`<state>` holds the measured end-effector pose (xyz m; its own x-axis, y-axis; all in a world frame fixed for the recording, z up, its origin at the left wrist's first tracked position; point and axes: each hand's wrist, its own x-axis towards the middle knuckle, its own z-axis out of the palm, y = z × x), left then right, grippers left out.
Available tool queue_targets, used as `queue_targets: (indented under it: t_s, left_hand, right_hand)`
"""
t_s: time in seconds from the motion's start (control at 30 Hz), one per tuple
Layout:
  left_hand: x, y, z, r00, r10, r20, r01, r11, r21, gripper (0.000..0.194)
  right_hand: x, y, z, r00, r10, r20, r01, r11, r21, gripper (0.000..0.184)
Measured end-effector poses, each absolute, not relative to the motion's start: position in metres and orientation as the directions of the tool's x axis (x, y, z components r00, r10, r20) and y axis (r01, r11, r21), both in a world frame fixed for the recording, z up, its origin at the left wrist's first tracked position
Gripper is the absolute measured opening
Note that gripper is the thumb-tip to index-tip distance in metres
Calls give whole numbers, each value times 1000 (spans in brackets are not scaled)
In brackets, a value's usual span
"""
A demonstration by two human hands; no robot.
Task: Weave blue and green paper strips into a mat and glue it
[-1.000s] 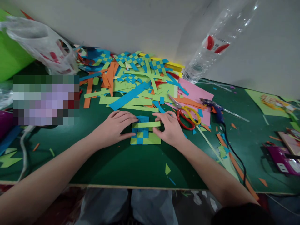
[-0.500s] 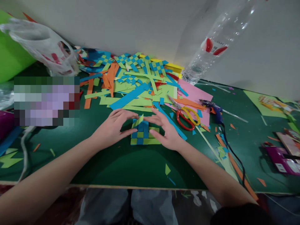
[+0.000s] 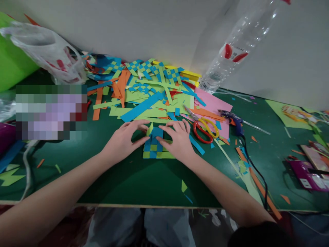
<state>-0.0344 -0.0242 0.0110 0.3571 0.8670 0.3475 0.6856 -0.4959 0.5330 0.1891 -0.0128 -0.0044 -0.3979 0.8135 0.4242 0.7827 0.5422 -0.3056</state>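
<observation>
A small mat woven from blue and light-green paper strips (image 3: 153, 148) lies flat on the green table between my hands. A light-green paper strip (image 3: 150, 129) stands up from its upper left part. My left hand (image 3: 124, 139) comes in from the left, its thumb and fingers curled around this strip's edge. From the other side, my right hand (image 3: 178, 139) has thumb and index finger at the blue paper strip (image 3: 157, 132) on the mat's upper part. The mat's right portion is partly under my right hand.
Behind the mat spreads a heap of paper strips (image 3: 138, 106) and woven pieces. Scissors (image 3: 205, 130) with red and yellow handles and a glue gun (image 3: 235, 123) lie to the right. A plastic bottle (image 3: 231, 51) leans near the wall; a plastic bag (image 3: 53, 51) stands back left.
My right hand has moved left, its fingers now at the blue strip. The green strip, tilted to the right before, now stands more upright by my left fingers.
</observation>
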Motion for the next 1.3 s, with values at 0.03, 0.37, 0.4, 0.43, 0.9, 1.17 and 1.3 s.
queue_targets:
  t_s: [0.03,0.37,0.4,0.43,0.9,1.17,1.3]
  left_hand:
    - [-34,-24,11,358,867,347,682,-497,537,40]
    - [-35,-25,9,355,865,356,696,-498,517,39]
    - [-35,-25,9,359,863,355,695,-501,516,39]
    - [-35,-25,10,364,860,358,692,-506,514,39]
    - [-36,-24,7,349,873,340,664,-487,568,38]
    - [-37,-23,6,325,892,314,662,-452,598,38]
    - [-38,-22,4,322,898,300,665,-440,604,37]
  right_hand:
    - [187,-14,-4,-416,803,427,792,550,-264,37]
    - [184,-16,-10,-547,760,351,779,616,-120,39]
    - [184,-16,-11,-550,754,358,775,621,-118,38]
    - [184,-17,-11,-554,747,366,771,627,-114,36]
    - [185,-16,-13,-602,657,453,694,711,-108,24]
    - [188,-16,-12,-658,562,500,559,810,-175,17]
    - [189,-18,-10,-686,480,547,439,873,-215,19]
